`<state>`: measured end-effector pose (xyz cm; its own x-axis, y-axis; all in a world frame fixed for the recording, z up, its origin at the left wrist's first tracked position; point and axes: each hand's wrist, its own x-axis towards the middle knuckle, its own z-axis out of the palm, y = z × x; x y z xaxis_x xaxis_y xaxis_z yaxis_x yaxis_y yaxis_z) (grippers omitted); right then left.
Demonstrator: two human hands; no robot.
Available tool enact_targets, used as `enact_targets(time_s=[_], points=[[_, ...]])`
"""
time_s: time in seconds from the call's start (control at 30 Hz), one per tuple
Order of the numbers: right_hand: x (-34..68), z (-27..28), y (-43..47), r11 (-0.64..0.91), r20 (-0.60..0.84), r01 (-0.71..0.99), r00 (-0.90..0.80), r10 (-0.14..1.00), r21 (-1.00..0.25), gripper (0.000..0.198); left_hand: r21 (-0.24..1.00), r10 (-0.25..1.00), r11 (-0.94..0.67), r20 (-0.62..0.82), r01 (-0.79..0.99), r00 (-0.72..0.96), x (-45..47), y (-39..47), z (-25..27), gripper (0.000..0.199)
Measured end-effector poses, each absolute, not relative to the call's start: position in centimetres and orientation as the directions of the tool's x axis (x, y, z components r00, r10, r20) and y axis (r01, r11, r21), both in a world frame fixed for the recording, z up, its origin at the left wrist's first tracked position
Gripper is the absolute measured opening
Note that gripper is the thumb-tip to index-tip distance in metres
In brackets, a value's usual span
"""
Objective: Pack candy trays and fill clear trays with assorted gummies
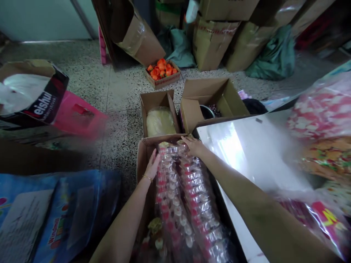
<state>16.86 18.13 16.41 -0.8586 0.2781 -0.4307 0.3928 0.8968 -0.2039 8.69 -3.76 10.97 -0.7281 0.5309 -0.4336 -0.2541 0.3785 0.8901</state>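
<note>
A long cardboard box (142,160) holds rows of small red and white pieces in clear plastic packs. My left hand (153,167) lies along the left side of the left pack (168,193), near its far end, fingers stretched out and touching the plastic. Across the far end of the right pack (199,197) rests my right hand (194,147), its fingers extended over the top by the box's far rim. Neither hand visibly wraps around a pack. Blur hides detail at the near end, where a gold-topped piece (155,225) shows.
A white table (246,146) with bagged goods borders the box on the right. Beyond are two open cartons (189,113) (143,109) and a tray of orange artificial flowers (161,69). Blue printed packages (74,208) and a pink bin (76,115) stand left.
</note>
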Motion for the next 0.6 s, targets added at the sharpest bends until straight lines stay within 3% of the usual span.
enact_targets(time_s=[0.07, 0.2, 0.27, 0.33, 0.43, 0.5, 0.6], points=[[19.9, 18.6, 17.5, 0.888, -0.311, 0.357, -0.913, 0.265, -0.289, 0.088, 0.871, 0.501, 0.387, -0.473, -0.302, -0.724, 9.2, -3.1, 11.2, 0.068], [30.5, 24.7, 18.3, 0.862, -0.07, 0.33, -0.942, 0.329, -0.385, 0.063, 0.841, 0.456, 0.491, -0.469, -0.226, -0.756, 9.8, -3.0, 11.7, 0.065], [37.7, 27.9, 19.8, 0.799, 0.033, 0.475, -0.853, 0.522, -0.368, 0.053, 0.831, 0.412, 0.525, -0.438, -0.185, -0.799, 10.0, -3.9, 12.0, 0.067], [45.1, 30.7, 21.5, 0.63, 0.079, 0.674, -0.656, 0.75, -0.385, 0.048, 0.827, 0.347, 0.543, -0.38, -0.147, -0.857, 10.6, -4.7, 12.6, 0.07], [54.7, 32.7, 23.2, 0.312, 0.004, 0.83, -0.349, 0.937, -0.462, 0.048, 0.758, 0.246, 0.652, -0.21, 0.001, -0.946, 13.9, -5.1, 15.0, 0.079], [58.9, 32.3, 23.8, 0.165, -0.108, 0.843, -0.254, 0.961, -0.512, 0.052, 0.784, 0.334, 0.605, -0.087, 0.142, -0.939, 18.7, -4.5, 17.4, 0.078], [61.6, 30.3, 24.4, 0.058, -0.269, 0.817, -0.255, 0.929, -0.574, 0.056, 0.938, 0.683, 0.346, -0.235, 0.023, -0.692, 28.6, -2.0, 20.3, 0.065]])
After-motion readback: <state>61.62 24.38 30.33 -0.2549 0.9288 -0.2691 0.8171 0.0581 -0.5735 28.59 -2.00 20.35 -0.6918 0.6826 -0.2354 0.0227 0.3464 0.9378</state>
